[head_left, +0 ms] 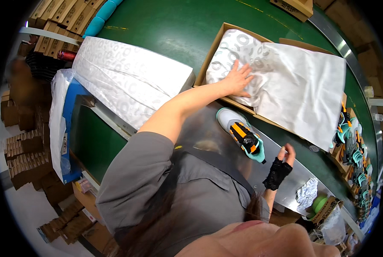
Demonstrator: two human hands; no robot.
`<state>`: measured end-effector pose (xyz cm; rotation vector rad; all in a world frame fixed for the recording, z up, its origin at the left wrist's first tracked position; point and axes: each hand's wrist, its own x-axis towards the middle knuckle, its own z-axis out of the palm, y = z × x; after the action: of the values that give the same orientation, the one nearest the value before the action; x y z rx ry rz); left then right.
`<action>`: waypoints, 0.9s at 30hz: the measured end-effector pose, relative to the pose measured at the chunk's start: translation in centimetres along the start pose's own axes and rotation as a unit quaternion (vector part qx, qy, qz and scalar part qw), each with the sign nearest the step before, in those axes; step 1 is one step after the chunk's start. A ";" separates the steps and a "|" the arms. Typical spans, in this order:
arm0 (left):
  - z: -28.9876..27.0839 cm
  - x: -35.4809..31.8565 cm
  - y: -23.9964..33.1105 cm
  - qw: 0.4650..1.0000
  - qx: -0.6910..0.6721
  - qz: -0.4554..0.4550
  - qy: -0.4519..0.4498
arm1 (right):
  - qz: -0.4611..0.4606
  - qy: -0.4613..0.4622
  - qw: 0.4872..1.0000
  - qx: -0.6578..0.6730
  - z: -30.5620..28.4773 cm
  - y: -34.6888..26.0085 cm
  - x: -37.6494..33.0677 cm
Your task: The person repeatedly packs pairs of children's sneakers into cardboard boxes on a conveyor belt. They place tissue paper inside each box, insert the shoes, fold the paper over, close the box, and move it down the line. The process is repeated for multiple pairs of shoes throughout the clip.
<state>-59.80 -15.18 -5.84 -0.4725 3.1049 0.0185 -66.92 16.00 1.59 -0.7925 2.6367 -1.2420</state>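
My left hand (237, 80) lies flat with fingers spread on white patterned tissue paper (296, 81), pressing it down over the left part of an open cardboard shoe box (207, 64). What lies beneath the paper is hidden. One grey sneaker (242, 135) with orange and black laces and a teal heel rests on the metal table edge in front of the box. My right hand (281, 169), in a black fingerless glove, hovers to the right of the sneaker, apart from it. Its fingers are loosely bent, with nothing visible in them.
A stack of patterned tissue sheets (131, 68) lies left of the box. Several teal and orange sneakers (357, 154) line the right side. Crumpled paper (307, 193) and a green tape roll (320, 204) are at lower right. Cardboard boxes (67, 15) are stacked at the far left.
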 end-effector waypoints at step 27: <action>-6.9 -2.1 -2.7 0.458 -0.812 -0.328 0.155 | 0.195 -0.341 0.850 0.351 6.8 0.2 3.6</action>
<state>-57.00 -17.24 1.05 -1.5140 1.5304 3.0030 -67.87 9.64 -2.68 -0.4105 1.5041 -1.3266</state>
